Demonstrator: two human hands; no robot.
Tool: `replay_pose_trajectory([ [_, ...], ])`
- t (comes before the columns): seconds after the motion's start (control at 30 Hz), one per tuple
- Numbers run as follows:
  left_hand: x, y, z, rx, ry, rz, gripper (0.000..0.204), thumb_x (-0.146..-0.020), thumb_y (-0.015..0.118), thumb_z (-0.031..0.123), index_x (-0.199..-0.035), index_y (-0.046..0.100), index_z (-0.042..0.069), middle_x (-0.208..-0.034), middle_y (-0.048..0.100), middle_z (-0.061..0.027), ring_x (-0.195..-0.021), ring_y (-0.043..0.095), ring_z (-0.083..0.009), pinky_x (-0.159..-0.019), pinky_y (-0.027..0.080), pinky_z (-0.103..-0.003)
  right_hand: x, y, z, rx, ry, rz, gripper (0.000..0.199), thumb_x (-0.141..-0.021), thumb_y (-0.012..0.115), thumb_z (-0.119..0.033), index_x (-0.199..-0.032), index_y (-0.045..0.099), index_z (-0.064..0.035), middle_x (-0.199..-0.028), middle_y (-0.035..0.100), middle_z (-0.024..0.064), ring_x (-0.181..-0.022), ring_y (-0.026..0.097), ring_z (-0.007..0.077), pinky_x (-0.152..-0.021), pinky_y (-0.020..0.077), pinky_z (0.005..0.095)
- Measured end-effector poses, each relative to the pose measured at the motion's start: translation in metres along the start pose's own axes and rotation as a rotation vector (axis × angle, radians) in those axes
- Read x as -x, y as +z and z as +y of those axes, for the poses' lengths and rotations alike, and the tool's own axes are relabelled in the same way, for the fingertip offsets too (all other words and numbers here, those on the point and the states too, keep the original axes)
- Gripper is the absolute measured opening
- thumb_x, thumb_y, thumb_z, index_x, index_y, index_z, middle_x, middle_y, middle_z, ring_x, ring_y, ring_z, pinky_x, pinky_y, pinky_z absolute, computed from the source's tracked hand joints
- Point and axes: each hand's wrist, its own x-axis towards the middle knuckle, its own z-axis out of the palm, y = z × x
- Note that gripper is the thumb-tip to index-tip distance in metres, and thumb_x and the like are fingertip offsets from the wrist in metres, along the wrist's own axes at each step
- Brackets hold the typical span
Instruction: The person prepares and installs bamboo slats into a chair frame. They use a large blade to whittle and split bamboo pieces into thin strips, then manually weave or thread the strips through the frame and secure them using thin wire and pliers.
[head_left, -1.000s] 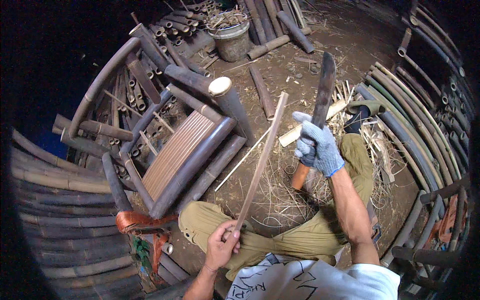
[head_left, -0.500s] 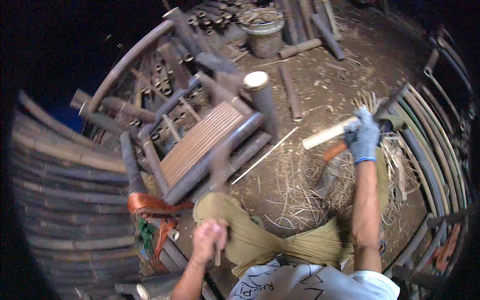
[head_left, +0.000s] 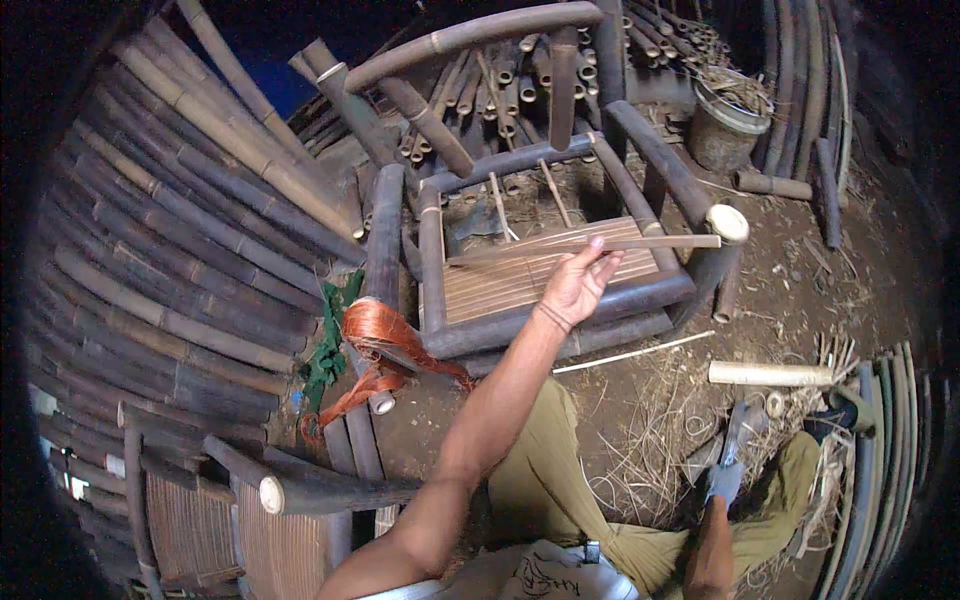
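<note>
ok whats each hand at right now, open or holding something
Left hand: closed, holding a thin slat.
Right hand: cannot tell if open or closed.

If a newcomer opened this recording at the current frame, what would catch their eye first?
Probably the dark bamboo chair frame at upper centre, where the bare left hand holds a thin brown strip over the slatted seat. Next, the bright orange bundle by the chair's near left corner. At lower right, the gloved right hand stands out beside the pale shavings.

Dirt floor (head_left: 800, 300), shavings (head_left: 640, 460), pale bamboo (head_left: 770, 374)
</note>
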Motion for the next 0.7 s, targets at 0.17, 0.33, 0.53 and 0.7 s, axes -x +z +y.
replay_pose_trajectory([
  [0.17,-0.025,-0.025,0.019,0.073,0.069,0.026,0.01,-0.096,0.062,0.01,-0.096,0.063,0.0,-0.096,0.069,-0.0164,-0.095,0.07,-0.0276,-0.083,0.063,-0.031,0.011,0.011,0.016,0.025,0.005,0.064,0.039,-0.078,0.066,-0.024,-0.103,0.051,0.0023,-0.101,0.065,0.0313,-0.097,0.063,0.0479,-0.081,0.0502,0.0508],
  [0.33,-0.045,-0.03,0.037,0.092,0.184,0.124,0.008,-0.094,0.063,0.008,-0.097,0.062,0.001,-0.093,0.068,-0.013,-0.091,0.07,-0.0266,-0.082,0.063,-0.031,0.009,0.019,0.018,0.017,-0.061,0.014,0.037,-0.082,0.06,-0.023,-0.108,0.05,0.0003,-0.098,0.065,0.0313,-0.092,0.064,0.0487,-0.077,0.0502,0.0537],
  [0.53,-0.094,-0.054,0.064,-0.027,0.276,0.303,0.013,-0.096,0.062,0.011,-0.1,0.061,-0.001,-0.094,0.07,-0.0169,-0.088,0.071,-0.0259,-0.079,0.064,-0.031,0.012,0.021,0.015,-0.016,-0.08,0.058,0.036,-0.084,0.063,-0.023,-0.113,0.051,-0.0047,-0.096,0.067,0.0289,-0.091,0.066,0.0462,-0.077,0.0518,0.0522],
  [0.7,-0.152,-0.119,0.106,-0.485,0.154,0.696,0.047,-0.097,0.058,0.044,-0.087,0.06,-0.002,-0.077,0.067,-0.0148,-0.073,0.071,-0.0268,-0.052,0.057,-0.034,0.017,0.02,-0.001,0.014,-0.008,-0.03,0.041,-0.083,0.064,-0.022,-0.118,0.051,-0.0054,-0.1,0.068,0.0263,-0.094,0.066,0.0445,-0.08,0.0525,0.0504],
])
